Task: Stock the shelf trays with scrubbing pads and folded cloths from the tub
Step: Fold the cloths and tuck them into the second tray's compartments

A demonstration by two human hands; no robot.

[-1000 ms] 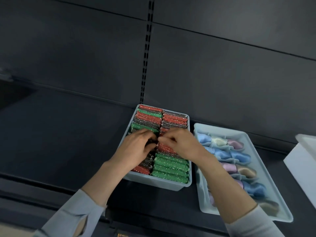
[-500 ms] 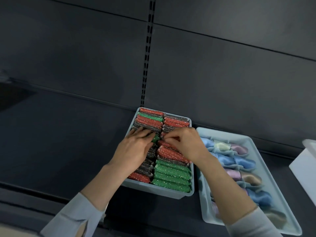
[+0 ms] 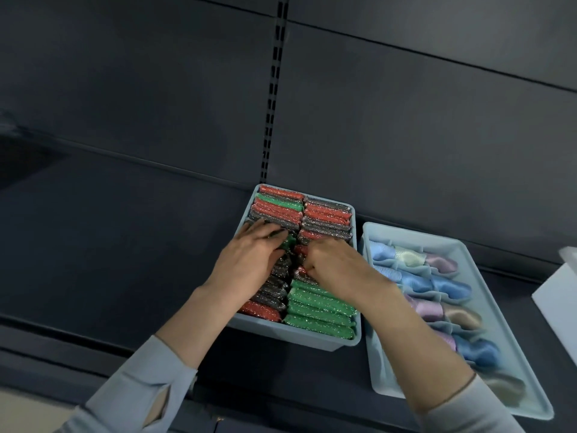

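— Glittery mesh, red, green and grey: the scrubbing pads (image 3: pixel 318 307) stand on edge in two rows, filling the left tray (image 3: pixel 299 337) on the shelf (image 3: pixel 125 245).

— Which step?

— Seating pads mid-tray, I'd judge. The left hand (image 3: pixel 249 260) lies flat, fingers straight, pressing the left row; the right hand (image 3: pixel 337 265) curls its fingers into the right row, pinching a pad.

— Next?

— Probably squaring the rows, then the folded cloths (image 3: pixel 437 285) in the right tray (image 3: pixel 390 385).

two trays (image 3: pixel 349 340), two hands (image 3: pixel 246 260)
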